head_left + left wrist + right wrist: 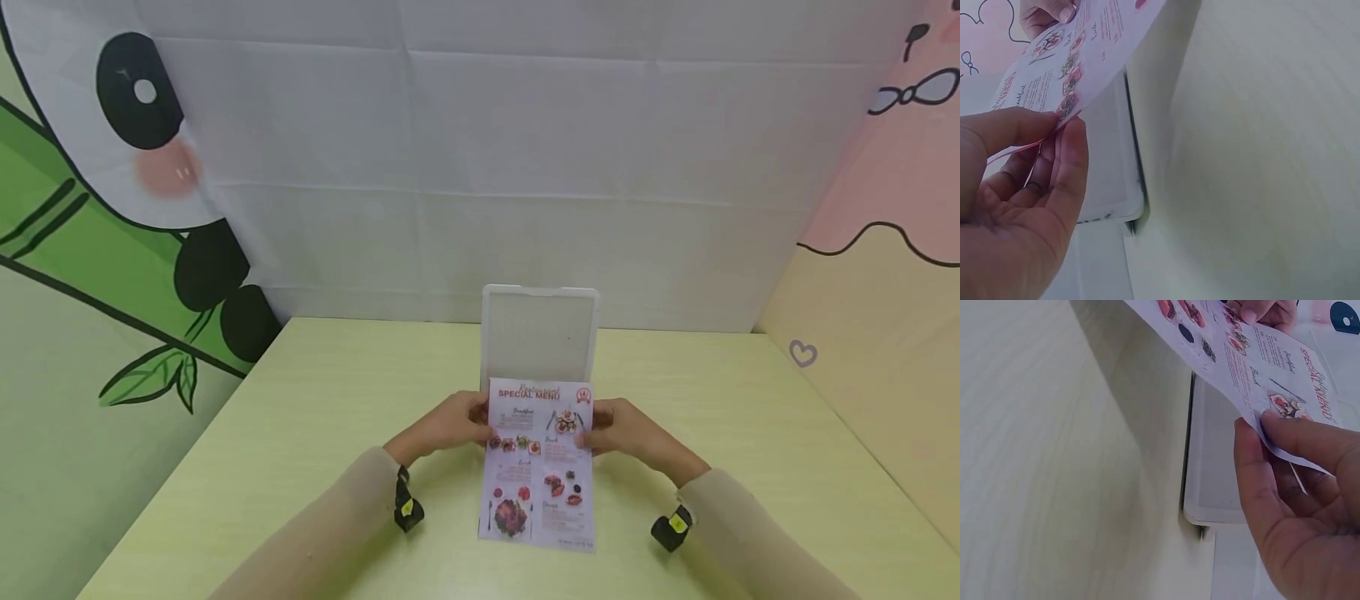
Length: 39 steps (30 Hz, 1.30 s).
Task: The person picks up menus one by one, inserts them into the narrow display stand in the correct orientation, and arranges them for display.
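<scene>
A menu (536, 467) is pinched by left hand (453, 421) at nine o'clock, right hand (630, 429) at three; apparently a tray (538, 333) is overlapped at twelve.

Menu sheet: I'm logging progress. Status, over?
Left hand, right hand: pinching opposite edges. Menu sheet: held, printed side showing. White panel behind; no obstruction visible.

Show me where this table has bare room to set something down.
The table is bare on the left, between the left sleeve and the green-painted wall, and on the right, between the right sleeve and the beige wall. The middle is crowded: the left hand and right hand hold the menu sheet near the white panel.
</scene>
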Each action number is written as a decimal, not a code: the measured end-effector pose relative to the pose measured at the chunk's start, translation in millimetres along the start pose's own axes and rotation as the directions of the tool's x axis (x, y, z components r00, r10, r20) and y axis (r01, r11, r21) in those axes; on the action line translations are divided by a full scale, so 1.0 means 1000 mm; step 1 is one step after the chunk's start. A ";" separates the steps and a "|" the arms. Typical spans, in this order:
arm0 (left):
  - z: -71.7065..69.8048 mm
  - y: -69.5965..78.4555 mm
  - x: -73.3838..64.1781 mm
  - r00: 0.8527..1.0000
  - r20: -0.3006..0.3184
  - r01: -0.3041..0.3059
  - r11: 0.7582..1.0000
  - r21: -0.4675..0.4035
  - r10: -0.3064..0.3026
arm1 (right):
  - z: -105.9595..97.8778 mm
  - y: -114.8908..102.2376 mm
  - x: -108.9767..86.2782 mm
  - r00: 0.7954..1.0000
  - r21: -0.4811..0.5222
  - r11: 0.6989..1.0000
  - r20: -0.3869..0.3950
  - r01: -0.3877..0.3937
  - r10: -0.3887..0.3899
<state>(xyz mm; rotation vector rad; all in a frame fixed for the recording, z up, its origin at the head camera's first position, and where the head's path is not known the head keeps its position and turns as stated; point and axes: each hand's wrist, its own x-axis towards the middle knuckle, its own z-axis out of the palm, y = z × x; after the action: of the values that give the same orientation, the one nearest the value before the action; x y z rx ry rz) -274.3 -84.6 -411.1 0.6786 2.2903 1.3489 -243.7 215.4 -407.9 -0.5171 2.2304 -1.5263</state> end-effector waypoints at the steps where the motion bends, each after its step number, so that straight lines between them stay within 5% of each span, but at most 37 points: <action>1: -0.001 0.001 0.000 1.000 -0.003 -0.003 1.000 0.000 0.003 | -0.001 -0.001 0.000 1.000 -0.001 1.000 -0.004 0.003 -0.003; 14: -0.012 0.017 0.003 0.993 -0.095 -0.069 0.997 -0.037 0.066 | -0.012 -0.022 0.003 0.995 -0.029 1.000 -0.096 0.010 -0.013; 23: -0.020 0.029 0.006 0.976 -0.203 -0.084 0.996 0.001 0.082 | -0.018 -0.036 0.004 0.992 -0.059 0.998 -0.121 0.028 -0.035; 39: -0.041 0.054 0.009 0.951 -0.269 -0.154 0.988 0.018 0.153 | -0.029 -0.065 0.011 0.981 -0.086 0.995 -0.183 0.049 -0.064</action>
<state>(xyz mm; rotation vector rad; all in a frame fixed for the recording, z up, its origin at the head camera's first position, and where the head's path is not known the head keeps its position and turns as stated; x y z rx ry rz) -293.3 -84.9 -345.5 0.7235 2.4882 1.6030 -262.6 210.5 -338.6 -0.4828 2.4475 -1.5748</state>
